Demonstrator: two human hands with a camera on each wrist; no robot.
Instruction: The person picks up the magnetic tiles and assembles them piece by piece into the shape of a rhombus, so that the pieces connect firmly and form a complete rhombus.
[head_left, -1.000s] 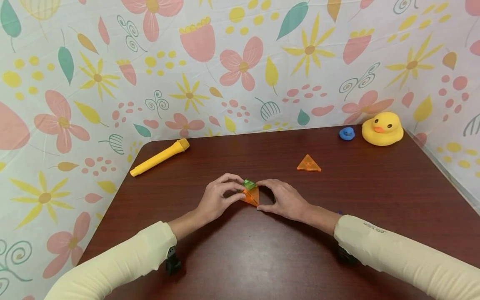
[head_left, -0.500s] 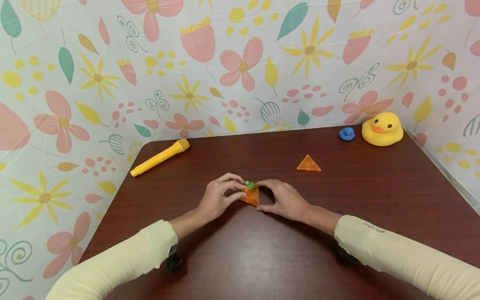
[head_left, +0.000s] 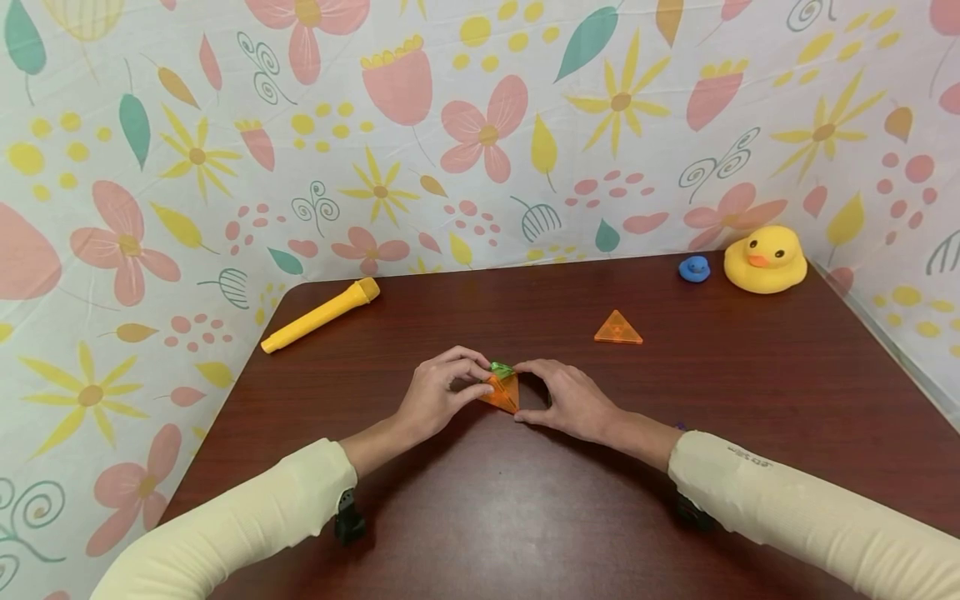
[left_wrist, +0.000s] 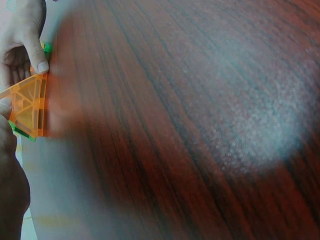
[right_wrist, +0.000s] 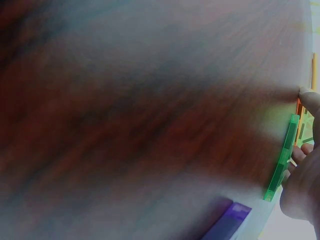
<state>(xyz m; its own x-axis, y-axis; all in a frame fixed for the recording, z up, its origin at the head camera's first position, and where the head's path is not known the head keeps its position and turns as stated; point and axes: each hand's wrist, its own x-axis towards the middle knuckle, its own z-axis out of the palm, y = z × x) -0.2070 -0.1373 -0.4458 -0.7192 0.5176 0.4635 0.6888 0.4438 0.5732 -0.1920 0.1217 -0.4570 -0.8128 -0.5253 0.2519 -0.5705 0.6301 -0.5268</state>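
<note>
Translucent triangular magnetic tiles, orange [head_left: 507, 392] and green [head_left: 501, 369], lean together as a small raised shape mid-table. My left hand [head_left: 444, 393] pinches the shape's left side between thumb and fingers. On its right, my right hand [head_left: 573, 400] holds the edges, thumb at the lower corner and index finger up by the green tile. The left wrist view shows an upright orange tile [left_wrist: 28, 104] with a thumb on it. A green tile [right_wrist: 281, 159] appears edge-on beside the right hand in the right wrist view. My fingers hide parts of the shape.
A loose orange triangular tile [head_left: 618, 327] lies farther back on the dark wooden table [head_left: 495, 517]. Behind it to the right are a small blue duck [head_left: 694, 268] and a large yellow duck [head_left: 765, 260]. A yellow toy microphone [head_left: 321, 316] lies back left. A purple piece [right_wrist: 227, 222] lies near the right wrist.
The green tile at the top has tilted down slightly toward the orange tiles during the first half second. Both hands stay almost in the same place.
</note>
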